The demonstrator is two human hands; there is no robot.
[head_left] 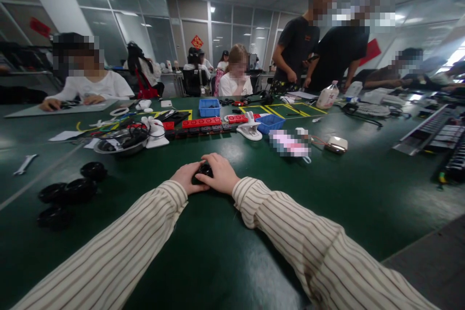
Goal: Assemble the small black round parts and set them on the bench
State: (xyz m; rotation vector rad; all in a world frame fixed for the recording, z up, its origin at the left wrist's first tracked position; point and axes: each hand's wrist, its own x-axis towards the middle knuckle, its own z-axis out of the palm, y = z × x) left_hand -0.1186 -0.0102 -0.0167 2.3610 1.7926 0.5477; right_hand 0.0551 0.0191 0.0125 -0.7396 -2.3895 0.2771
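A glossy black rounded part point(205, 170) sits between my two hands over the green table point(225, 232). From the left side, my left hand point(187, 178) is wrapped round it. My right hand point(220, 173) covers it from above and the right, fingers curled over its top. Most of the part is hidden by the fingers, so its exact kind cannot be made out. Further left on the table lie several similar black rounded pieces point(80, 189) in a loose cluster, apart from my hands.
Beyond my hands lie a metal bowl point(121, 147) of dark items, a red power strip point(201, 122), a white clamp stand point(250, 127) and a blue bin point(271, 123). A wrench point(25, 164) rests far left. A bottle point(327, 95) stands back right. Other people sit or stand beyond.
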